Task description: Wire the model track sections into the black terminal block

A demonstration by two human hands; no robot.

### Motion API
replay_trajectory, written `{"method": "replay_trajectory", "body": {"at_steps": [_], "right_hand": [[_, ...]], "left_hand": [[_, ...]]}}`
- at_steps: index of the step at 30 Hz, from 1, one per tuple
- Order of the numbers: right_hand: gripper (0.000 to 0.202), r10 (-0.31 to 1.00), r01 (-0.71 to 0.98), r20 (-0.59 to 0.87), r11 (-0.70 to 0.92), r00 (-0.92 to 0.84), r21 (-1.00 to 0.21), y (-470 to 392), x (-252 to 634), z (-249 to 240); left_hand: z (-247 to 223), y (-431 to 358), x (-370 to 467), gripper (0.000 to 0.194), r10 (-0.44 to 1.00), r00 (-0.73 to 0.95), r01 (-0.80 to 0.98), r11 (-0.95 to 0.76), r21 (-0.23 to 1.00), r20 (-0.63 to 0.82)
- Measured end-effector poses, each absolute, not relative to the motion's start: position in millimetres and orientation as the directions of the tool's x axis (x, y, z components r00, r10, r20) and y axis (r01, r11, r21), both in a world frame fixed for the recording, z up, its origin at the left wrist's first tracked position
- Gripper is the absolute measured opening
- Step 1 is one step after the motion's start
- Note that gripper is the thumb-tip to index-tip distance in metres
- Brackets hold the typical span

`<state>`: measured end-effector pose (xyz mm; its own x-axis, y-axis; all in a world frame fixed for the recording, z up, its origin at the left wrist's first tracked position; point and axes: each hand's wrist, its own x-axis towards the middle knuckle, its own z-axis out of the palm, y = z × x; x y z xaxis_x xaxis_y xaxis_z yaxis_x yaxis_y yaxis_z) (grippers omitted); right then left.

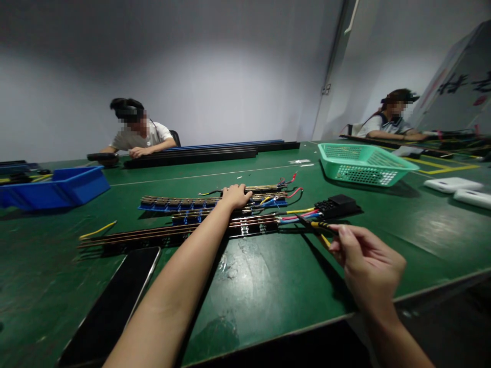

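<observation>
Work at the wired end of the nearest strip (253,223) seemed in hand. The strip lay across the middle of the table (268,286), coloured wires (297,217) leading right to a black block (336,206). The left hand (236,197) rested palm down on the farther strips (169,204); whether it gripped them could not be told. The right hand (368,260) pinched a slim black-and-yellow tool (320,225) near the wires. The next move, by judgement, called for steady, careful tool placement. Large dark characters (452,83) marked a far-right panel (441,99), not surely readable.
</observation>
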<state>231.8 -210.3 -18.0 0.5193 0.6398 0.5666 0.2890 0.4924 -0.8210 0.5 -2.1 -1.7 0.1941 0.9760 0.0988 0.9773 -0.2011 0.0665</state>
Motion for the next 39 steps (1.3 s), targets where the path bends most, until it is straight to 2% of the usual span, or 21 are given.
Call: {"method": "replay_trajectory", "body": {"at_steps": [3,6,9,12,15,19,22,24,29,31,33,35,37,39], "right_hand": [[0.011,0.612,0.513,0.726,0.534,0.314,-0.672,-206.1,226.9,-17.5],[0.01,0.527,0.691,0.85,0.607,0.02,-0.393,-206.8,219.9,-16.1],[0.009,0.416,0.745,0.877,0.659,-0.242,-0.107,-206.7,215.8,-17.8],[0.012,0.36,0.738,0.857,0.674,-0.368,0.034,-205.6,215.6,-20.0],[0.014,0.389,0.712,0.853,0.702,-0.348,-0.03,-207.2,216.6,-20.1],[0.014,0.439,0.675,0.873,0.712,-0.214,-0.192,-211.9,218.3,-19.5],[0.016,0.447,0.664,0.883,0.705,-0.145,-0.248,-212.4,219.6,-18.7],[0.016,0.439,0.657,0.885,0.715,-0.153,-0.241,-210.6,220.1,-17.0],[0.01,0.368,0.644,0.897,0.753,-0.246,-0.132,-205.5,219.9,-10.7],[0.007,0.383,0.638,0.892,0.755,-0.241,-0.152,-205.4,218.4,-9.8],[0.005,0.468,0.616,0.869,0.735,-0.159,-0.283,-206.2,215.7,-10.3],[0.007,0.6,0.543,0.8,0.669,0.008,-0.507,-206.7,212.7,-11.5],[0.012,0.721,0.371,0.661,0.567,0.208,-0.735,-206.0,211.3,-12.3],[0.019,0.808,0.114,0.471,0.463,0.355,-0.879,-203.9,212.2,-11.8]], "left_hand": [[-1.4,-1.5,0.5,0.053,0.977,0.192,0.978,-0.198,0.066,0.089],[-0.9,-1.2,0.6,0.053,0.978,0.19,0.978,-0.196,0.072,0.087],[-0.5,-1.7,0.9,0.053,0.977,0.193,0.977,-0.2,0.075,0.092],[-0.3,-2.3,1.3,0.054,0.977,0.193,0.977,-0.2,0.072,0.092],[-0.4,-2.4,1.5,0.054,0.977,0.193,0.977,-0.2,0.07,0.094],[-0.6,-1.9,1.4,0.054,0.977,0.194,0.977,-0.2,0.07,0.092],[-0.8,-1.5,1.1,0.054,0.978,0.192,0.977,-0.198,0.076,0.088],[-0.9,-1.5,1.0,0.053,0.977,0.194,0.977,-0.201,0.076,0.088],[-0.7,-2.6,1.3,0.052,0.977,0.193,0.978,-0.2,0.065,0.093],[-0.7,-3.0,1.6,0.052,0.977,0.194,0.978,-0.2,0.063,0.094],[-0.8,-2.9,1.6,0.052,0.977,0.193,0.978,-0.199,0.063,0.094],[-1.0,-2.5,1.5,0.051,0.977,0.192,0.978,-0.199,0.064,0.095],[-1.2,-1.9,1.3,0.052,0.976,0.194,0.977,-0.201,0.067,0.096],[-1.4,-1.3,1.2,0.053,0.975,0.197,0.976,-0.205,0.067,0.101]]}}
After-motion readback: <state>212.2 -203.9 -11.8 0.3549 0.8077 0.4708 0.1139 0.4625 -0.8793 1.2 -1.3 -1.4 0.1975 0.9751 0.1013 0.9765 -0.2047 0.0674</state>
